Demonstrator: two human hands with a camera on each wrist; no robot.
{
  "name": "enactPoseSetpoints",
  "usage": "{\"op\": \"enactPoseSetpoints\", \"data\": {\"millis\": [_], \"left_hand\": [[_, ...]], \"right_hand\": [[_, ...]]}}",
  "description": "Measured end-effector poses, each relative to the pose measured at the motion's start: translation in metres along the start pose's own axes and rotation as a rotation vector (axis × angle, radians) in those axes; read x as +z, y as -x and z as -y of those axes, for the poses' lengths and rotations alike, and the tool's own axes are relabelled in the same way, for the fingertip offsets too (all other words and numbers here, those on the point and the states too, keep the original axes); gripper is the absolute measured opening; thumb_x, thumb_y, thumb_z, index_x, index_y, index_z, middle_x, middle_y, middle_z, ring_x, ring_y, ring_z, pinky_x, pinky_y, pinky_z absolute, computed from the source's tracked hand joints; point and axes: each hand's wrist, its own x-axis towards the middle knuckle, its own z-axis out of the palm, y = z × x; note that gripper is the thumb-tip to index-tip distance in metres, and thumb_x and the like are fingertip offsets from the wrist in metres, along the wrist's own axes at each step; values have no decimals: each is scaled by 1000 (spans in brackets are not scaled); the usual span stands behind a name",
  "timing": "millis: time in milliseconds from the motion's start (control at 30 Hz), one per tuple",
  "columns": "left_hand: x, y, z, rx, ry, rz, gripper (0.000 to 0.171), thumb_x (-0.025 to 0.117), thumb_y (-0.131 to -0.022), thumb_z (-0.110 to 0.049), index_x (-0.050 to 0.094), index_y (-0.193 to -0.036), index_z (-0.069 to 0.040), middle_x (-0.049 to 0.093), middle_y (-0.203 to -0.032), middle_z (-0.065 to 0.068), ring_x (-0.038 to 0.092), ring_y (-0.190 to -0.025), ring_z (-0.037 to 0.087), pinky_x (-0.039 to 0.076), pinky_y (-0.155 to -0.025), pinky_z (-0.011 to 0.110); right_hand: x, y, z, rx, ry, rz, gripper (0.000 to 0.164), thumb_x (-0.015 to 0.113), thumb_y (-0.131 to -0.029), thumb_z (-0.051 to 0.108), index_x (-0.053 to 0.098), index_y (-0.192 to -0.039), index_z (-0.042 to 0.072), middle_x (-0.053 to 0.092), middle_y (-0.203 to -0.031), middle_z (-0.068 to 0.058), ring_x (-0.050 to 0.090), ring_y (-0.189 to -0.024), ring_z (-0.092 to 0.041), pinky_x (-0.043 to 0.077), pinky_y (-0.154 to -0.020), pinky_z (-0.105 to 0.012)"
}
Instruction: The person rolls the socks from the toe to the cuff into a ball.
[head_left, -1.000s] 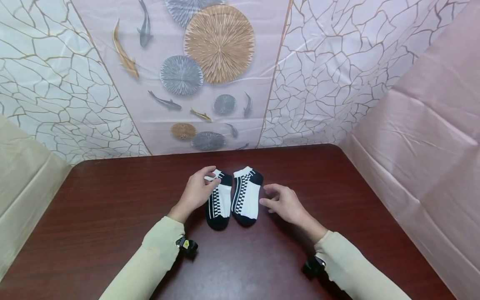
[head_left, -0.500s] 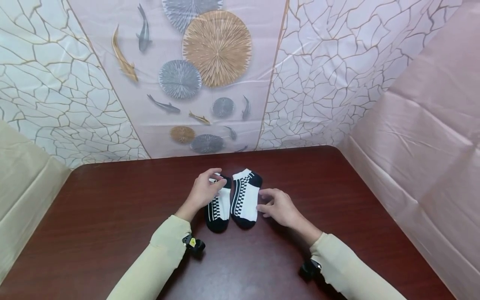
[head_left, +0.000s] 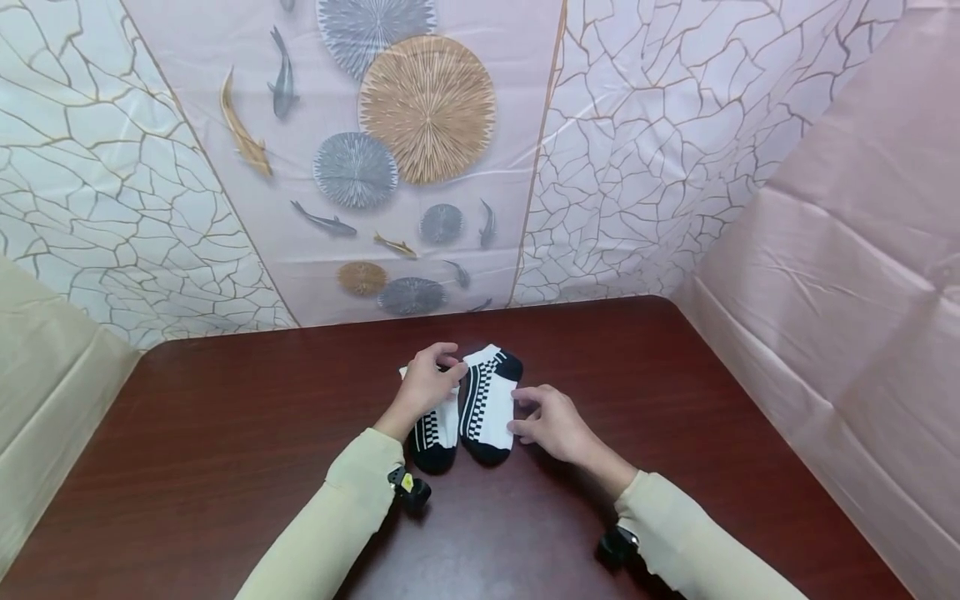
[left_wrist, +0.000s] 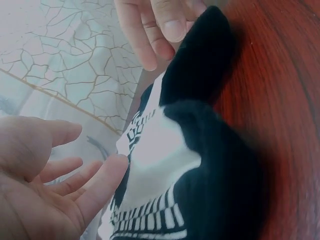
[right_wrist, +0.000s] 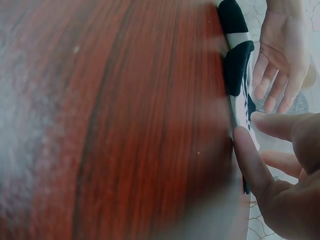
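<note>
Two white ankle socks with black toes, black heels and checkered stripes lie side by side on the table. My left hand is over the left sock and hides its cuff part, its fingertips reaching to the edge of the right sock. In the left wrist view the fingers of the left hand are spread and relaxed, holding nothing. My right hand is at the outer side of the right sock. Thumb and fingers of the right hand stand apart, with fingertips right at the sock's edge.
The dark red wooden table extends around the socks. A patterned cloth with fish and round motifs hangs behind its far edge. Plain cloth borders the right side. Small black cameras sit on both wrists.
The left hand has moved right across the left sock to the near edge of the right one. The right hand has shifted slightly left toward the right sock. The head view has tilted slightly upward.
</note>
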Motion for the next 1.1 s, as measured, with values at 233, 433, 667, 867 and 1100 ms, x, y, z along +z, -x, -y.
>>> {"op": "enactPoseSetpoints", "data": {"millis": [233,433,667,867,1100], "left_hand": [[8,-6,2,-25,22,-7,47,65,-99,-14,52,-142,-1,63,-115,16,69,-87,29,59,-67,34],[15,-12,5,-56,39,-13,48,65,-99,-12,50,-143,0,63,-112,16,69,-80,28,59,-64,33],[21,-20,6,-72,17,-11,52,65,-98,-12,48,-145,2,64,-107,15,68,-69,23,58,-59,32],[24,-25,6,-92,-47,-17,52,66,-98,-15,48,-145,1,63,-104,12,66,-63,19,56,-57,31],[28,-29,6,-100,-115,-25,48,66,-98,-15,53,-141,2,63,-102,11,64,-58,17,56,-54,29]], "right_hand": [[2,-1,3,-11,43,21,46,80,-80,-6,65,-124,-7,56,-106,-20,66,-65,-16,58,-57,-30],[3,-1,2,-42,37,29,45,80,-80,-7,65,-122,-8,55,-104,-21,64,-65,-15,57,-56,-29],[6,-2,2,-75,92,36,44,81,-79,-5,67,-121,-8,55,-101,-20,63,-62,-11,55,-55,-25],[6,-2,2,-100,147,41,43,81,-79,-4,68,-119,-7,55,-100,-19,63,-61,-9,53,-56,-24],[7,-3,2,-115,216,32,42,82,-78,-2,70,-118,-4,57,-99,-16,61,-66,-10,52,-59,-23]]}}
